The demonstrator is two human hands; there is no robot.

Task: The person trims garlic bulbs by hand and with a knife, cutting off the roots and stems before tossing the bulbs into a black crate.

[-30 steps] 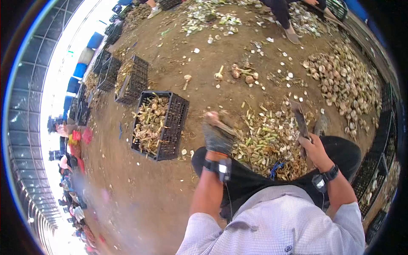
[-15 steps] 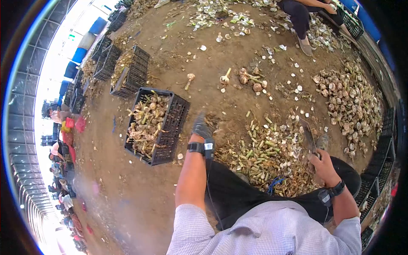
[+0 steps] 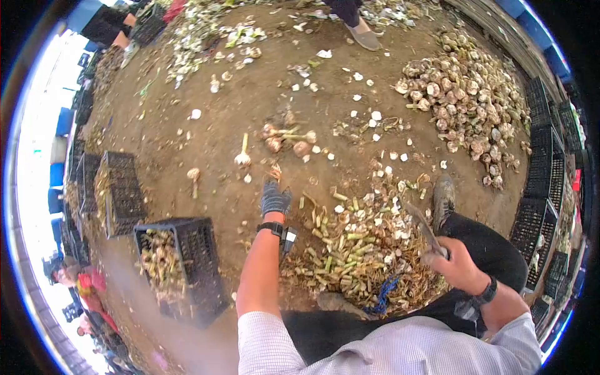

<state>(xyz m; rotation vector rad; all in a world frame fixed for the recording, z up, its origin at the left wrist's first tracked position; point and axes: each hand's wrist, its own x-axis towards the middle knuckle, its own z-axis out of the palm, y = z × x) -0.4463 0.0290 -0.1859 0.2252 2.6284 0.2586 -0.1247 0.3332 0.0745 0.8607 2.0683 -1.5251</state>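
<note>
My left hand [image 3: 275, 201], in a dark grey glove, reaches forward over the soil with its fingers stretched out and apart. A small reddish-brown dry piece lies at its fingertips. Just beyond are a garlic bulb with a stem [image 3: 242, 159] and a small cluster of bulbs [image 3: 274, 144]. My bare right hand [image 3: 455, 264] is closed round the handle of a knife [image 3: 424, 226], its blade pointing up and left. Between my legs lies a heap of cut stems and roots [image 3: 356, 250].
A black crate of garlic [image 3: 206, 265] is at the left, with more crates [image 3: 125, 195] behind. A large garlic pile [image 3: 465, 94] lies at upper right, beside stacked crates [image 3: 536, 172]. Two other people's legs and feet [image 3: 364, 36] show at the top. Blue string [image 3: 384, 294] lies in the heap.
The view has shifted, so the crate and bulbs appear farther left and lower. My left hand has moved from beside the crate to near the loose bulbs. My right hand still holds the knife.
</note>
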